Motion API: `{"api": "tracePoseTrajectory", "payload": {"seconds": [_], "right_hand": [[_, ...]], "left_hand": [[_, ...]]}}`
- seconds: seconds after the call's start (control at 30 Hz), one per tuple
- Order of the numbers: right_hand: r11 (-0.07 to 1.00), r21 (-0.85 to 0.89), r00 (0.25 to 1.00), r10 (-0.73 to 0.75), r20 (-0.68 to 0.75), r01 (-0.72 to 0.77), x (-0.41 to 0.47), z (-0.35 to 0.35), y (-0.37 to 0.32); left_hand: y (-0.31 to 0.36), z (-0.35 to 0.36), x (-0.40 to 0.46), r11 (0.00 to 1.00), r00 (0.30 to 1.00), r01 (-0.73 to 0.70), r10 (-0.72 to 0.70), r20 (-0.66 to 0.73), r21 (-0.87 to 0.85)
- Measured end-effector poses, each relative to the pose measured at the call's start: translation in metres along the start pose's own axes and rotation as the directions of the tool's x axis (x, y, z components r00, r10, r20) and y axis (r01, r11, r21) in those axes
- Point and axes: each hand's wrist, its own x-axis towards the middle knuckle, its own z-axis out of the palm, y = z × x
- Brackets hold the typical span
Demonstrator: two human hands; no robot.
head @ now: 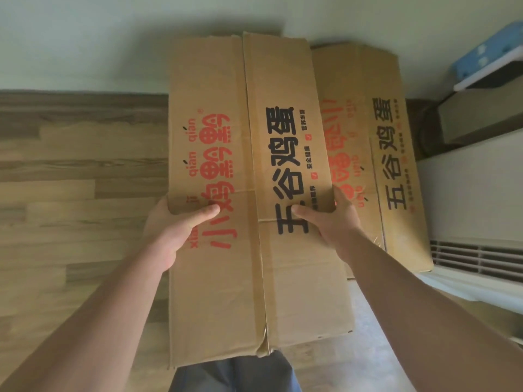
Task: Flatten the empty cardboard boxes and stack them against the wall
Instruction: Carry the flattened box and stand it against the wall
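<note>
Now both hands grip flattened box (249,193): left hand (169,230), right hand (336,222). Advise standing it flush against stacked box (376,154) at wall (113,38).

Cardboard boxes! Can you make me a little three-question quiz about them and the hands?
1. True or false: both hands hold the front flattened box.
2. Where is the second flattened box? A) behind it, to the right B) on a shelf
3. Fill in: the left hand grips the box's ____ edge.

Key: 1 true, the right hand grips too; 2 A; 3 left.
</note>
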Motion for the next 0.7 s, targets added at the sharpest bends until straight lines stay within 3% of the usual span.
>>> {"api": "tracePoseTrajectory", "payload": {"seconds": [0.2,0.37,0.5,0.7], "right_hand": [[0.997,-0.058,0.994,-0.061,-0.087,0.056,0.064,0.027,0.013],[0.939,-0.341,0.969,-0.13,-0.208,0.053,0.103,0.045,0.009],[0.865,-0.482,0.948,-0.259,-0.186,0.142,0.112,0.06,0.035],[0.758,-0.643,0.929,-0.308,-0.207,0.109,0.12,0.075,0.047]], "left_hand": [[-0.001,0.024,0.061,1.0,0.999,-0.021,0.021,-0.034,-0.014],[0.015,0.04,0.103,0.998,0.997,-0.061,0.06,-0.045,-0.03],[-0.001,0.047,0.117,0.996,0.993,-0.086,0.085,-0.08,-0.015],[-0.026,0.048,0.133,0.989,0.982,-0.141,0.144,-0.121,0.032]]}}
